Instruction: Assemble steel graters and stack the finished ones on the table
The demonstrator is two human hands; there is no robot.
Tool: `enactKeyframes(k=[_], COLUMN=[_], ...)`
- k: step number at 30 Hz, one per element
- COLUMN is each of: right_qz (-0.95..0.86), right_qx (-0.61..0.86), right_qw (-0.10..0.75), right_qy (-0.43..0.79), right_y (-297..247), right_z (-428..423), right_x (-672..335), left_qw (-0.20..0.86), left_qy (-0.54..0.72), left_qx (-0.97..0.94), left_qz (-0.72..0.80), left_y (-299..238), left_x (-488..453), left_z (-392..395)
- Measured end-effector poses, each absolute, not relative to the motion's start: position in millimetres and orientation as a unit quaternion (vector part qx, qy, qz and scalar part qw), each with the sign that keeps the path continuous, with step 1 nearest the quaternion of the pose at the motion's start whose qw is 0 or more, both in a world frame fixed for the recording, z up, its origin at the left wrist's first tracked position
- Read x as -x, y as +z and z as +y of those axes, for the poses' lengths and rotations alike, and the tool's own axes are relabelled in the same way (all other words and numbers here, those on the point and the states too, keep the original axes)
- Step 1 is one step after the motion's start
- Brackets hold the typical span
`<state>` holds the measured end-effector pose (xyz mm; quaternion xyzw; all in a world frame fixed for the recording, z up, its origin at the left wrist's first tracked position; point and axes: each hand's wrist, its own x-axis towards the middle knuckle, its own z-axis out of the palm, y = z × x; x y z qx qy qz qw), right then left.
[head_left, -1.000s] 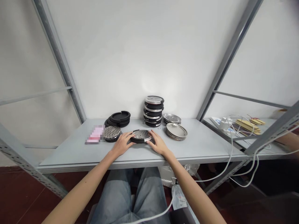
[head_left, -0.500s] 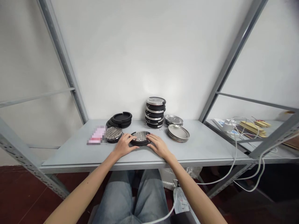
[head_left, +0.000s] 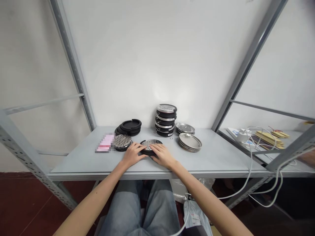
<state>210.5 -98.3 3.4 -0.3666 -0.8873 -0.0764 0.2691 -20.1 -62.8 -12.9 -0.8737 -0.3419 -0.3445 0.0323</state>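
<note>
A round perforated metal plate in a black ring (head_left: pixel 149 142) lies on the grey tabletop in front of me. My left hand (head_left: pixel 133 154) grips its left side, fingertips on the rim and thumb along the near edge. Over its right part lie the fingers of my right hand (head_left: pixel 163 155), with the thumb at the front edge, so part of the plate is hidden. Just left of it is a small pile of perforated metal discs (head_left: pixel 122 141). Behind that pile sit several stacked black rings (head_left: pixel 131 124).
A tall stack of black-and-metal round pieces (head_left: pixel 166 119) stands at the back. To its right are perforated metal plates (head_left: pixel 185 127) and a pile of shallow metal lids (head_left: pixel 190 141). A pink item (head_left: pixel 106 143), pixelated, lies left. White cables (head_left: pixel 248 183) hang at the right.
My right hand has slid leftward over the plate, its fingers now covering more of the top and nearer to my left fingers. The view has shifted slightly.
</note>
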Motion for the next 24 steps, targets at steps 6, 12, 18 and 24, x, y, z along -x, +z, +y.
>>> enactKeyframes(k=[6, 12, 18, 24], right_qz=[-0.888, -0.873, -0.764, -0.706], right_qx=[0.411, 0.41, 0.48, 0.505], right_qw=[0.197, 0.263, 0.431, 0.491], right_qy=[-0.067, -0.019, -0.037, -0.077], right_y=[25, 55, 145, 203], right_z=[-101, -115, -111, -46], right_x=[-194, -243, -312, -346], left_qw=[0.008, -0.05, -0.073, -0.063], left_qy=[-0.399, -0.438, -0.409, -0.378], left_qx=[0.849, 0.813, 0.823, 0.833], left_qz=[-0.346, -0.379, -0.388, -0.4], left_y=[-11, -10, -13, -12], left_x=[23, 25, 24, 23], left_z=[-67, -69, -65, -66])
